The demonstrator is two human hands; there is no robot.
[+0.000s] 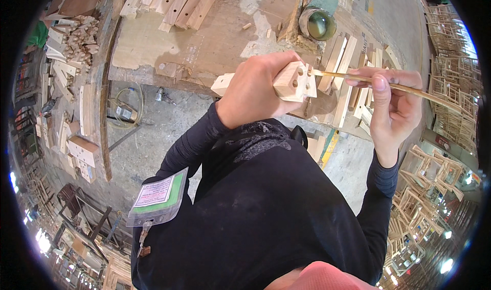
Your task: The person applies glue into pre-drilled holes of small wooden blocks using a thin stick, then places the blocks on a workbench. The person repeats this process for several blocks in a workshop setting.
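My left hand (253,90) is closed around short pale wooden pieces (289,84) with round holes drilled in their end faces. Another wooden end (222,84) sticks out on the left side of that fist. Between thumb and fingers, my right hand (393,101) pinches a thin brown stick (434,96). Its whitish left tip is at the holed end of the wood; whether it enters a hole I cannot tell. Beyond my hands, a round container (309,25) with greenish liquid stands on the workbench (204,49).
Long wooden slats with holes (176,3) lie at the bench's far left. More wooden strips (341,67) lie beneath my right hand. A side bench at left bears a heap of small wood pieces (79,39) and drilled blocks (83,151). Wooden frames (422,187) are stacked at right.
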